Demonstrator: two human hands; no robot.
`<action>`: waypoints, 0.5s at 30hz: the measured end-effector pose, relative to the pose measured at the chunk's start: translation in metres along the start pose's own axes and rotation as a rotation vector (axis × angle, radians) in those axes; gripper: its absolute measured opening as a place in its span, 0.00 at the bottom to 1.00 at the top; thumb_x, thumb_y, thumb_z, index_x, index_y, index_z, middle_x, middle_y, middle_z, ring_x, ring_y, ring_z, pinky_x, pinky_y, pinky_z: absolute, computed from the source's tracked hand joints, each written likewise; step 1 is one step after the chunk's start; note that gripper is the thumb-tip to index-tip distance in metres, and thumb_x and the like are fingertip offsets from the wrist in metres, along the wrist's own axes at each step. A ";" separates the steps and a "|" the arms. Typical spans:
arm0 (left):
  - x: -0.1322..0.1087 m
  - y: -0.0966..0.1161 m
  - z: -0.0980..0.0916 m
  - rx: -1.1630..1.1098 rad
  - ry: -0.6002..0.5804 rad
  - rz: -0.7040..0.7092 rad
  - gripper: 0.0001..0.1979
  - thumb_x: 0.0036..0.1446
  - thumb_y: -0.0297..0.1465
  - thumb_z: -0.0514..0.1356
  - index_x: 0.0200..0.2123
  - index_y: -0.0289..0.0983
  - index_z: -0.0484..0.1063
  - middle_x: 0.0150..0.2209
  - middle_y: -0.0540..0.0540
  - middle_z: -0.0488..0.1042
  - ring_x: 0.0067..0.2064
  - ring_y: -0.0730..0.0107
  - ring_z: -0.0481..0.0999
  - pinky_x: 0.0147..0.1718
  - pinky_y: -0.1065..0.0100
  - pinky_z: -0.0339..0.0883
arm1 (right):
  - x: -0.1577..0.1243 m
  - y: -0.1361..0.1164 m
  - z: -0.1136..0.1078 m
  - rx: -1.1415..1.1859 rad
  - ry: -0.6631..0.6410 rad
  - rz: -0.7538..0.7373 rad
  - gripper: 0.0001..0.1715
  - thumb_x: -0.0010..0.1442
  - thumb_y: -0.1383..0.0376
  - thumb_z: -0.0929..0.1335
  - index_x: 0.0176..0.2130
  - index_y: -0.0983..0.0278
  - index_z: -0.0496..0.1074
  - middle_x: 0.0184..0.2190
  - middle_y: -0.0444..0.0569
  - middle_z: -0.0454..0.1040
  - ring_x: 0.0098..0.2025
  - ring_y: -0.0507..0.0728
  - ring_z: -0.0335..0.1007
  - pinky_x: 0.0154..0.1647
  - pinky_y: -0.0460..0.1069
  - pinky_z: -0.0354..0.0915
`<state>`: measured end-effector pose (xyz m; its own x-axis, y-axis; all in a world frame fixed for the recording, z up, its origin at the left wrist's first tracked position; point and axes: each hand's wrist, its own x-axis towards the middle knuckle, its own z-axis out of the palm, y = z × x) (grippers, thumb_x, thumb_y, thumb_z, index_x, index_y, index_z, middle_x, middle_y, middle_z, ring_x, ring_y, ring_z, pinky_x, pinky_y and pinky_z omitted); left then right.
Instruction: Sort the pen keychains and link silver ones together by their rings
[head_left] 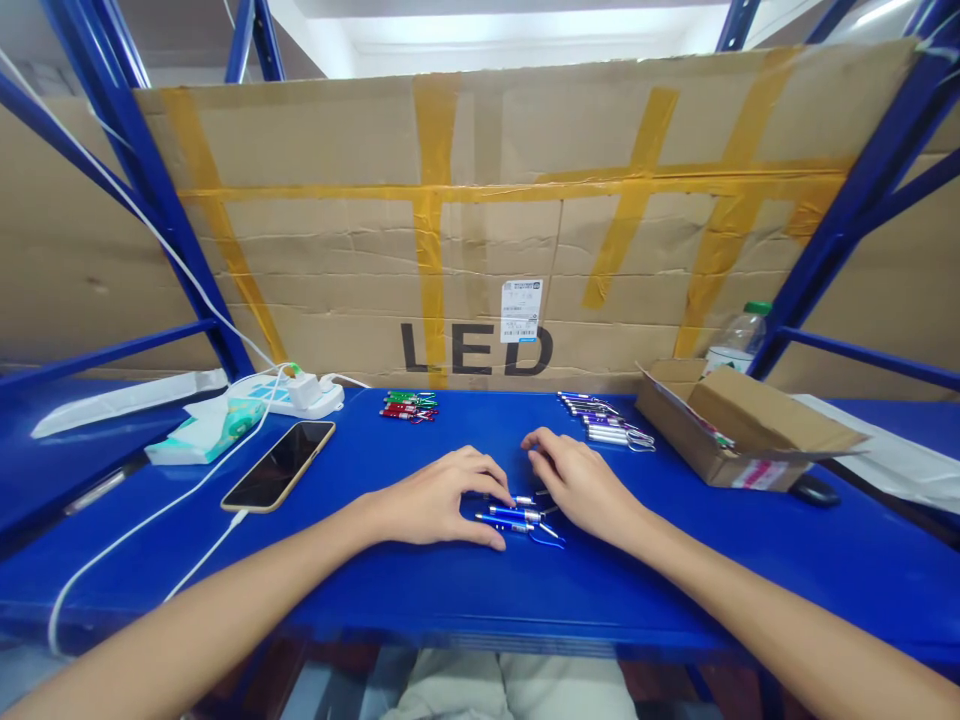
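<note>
My left hand [439, 500] lies palm down on the blue table [465, 585], its fingers curled over a small bunch of blue keychain lights [517, 520]. My right hand [577, 480] rests just right of them, fingers bent and touching the same bunch. Whether either hand grips a light is hidden by the fingers. A group of red and green keychain lights [409, 404] lies further back at the middle. A row of silver and purple keychain lights [607, 420] lies back right.
A phone [279, 465] on a white cable lies at the left, beside a tissue pack [202, 430] and a power strip [289, 393]. An open cardboard box [739, 430], a bottle [739, 338] and a dark mouse [814, 490] stand at the right. A taped cardboard wall [480, 250] backs the table.
</note>
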<state>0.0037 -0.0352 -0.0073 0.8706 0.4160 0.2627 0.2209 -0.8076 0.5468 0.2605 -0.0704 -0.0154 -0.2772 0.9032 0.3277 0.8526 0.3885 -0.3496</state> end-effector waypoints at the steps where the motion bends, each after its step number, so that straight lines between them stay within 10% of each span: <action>1: 0.000 -0.001 -0.001 -0.009 0.011 0.012 0.20 0.61 0.49 0.72 0.50 0.45 0.85 0.53 0.42 0.81 0.57 0.52 0.74 0.61 0.54 0.65 | 0.000 0.000 0.000 0.001 -0.002 0.001 0.14 0.77 0.65 0.59 0.53 0.61 0.71 0.49 0.53 0.82 0.48 0.61 0.78 0.49 0.55 0.68; 15: -0.002 0.000 -0.001 0.105 -0.020 0.026 0.18 0.72 0.46 0.63 0.56 0.45 0.81 0.56 0.42 0.81 0.59 0.51 0.75 0.62 0.54 0.60 | 0.001 -0.001 0.002 0.002 -0.058 0.058 0.15 0.77 0.65 0.59 0.55 0.62 0.70 0.51 0.54 0.82 0.51 0.63 0.79 0.51 0.56 0.68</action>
<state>0.0019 -0.0361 -0.0071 0.8848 0.3872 0.2591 0.2423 -0.8575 0.4539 0.2586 -0.0694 -0.0163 -0.2523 0.9333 0.2556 0.8673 0.3353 -0.3679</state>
